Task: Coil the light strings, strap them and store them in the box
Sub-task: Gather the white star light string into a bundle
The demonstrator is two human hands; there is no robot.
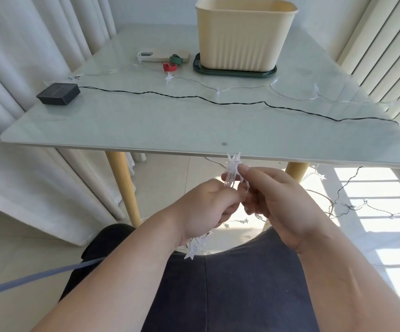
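- While the left hand held the part-coiled star light string just below the tabletop edge, the right hand pinched its upper loops; each grip was closed on it.
- Its loose length trailed rightward over the floor, nearer the right hand.
- The box stood well ahead.

box on tray, table rear | straps left of tray | battery pack table left | hands before table, light string between

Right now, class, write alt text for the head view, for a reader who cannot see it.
A left hand and right hand pinch a bunch of star lights by the table edge. On the table lie a black cable, a black pack and a cream box.
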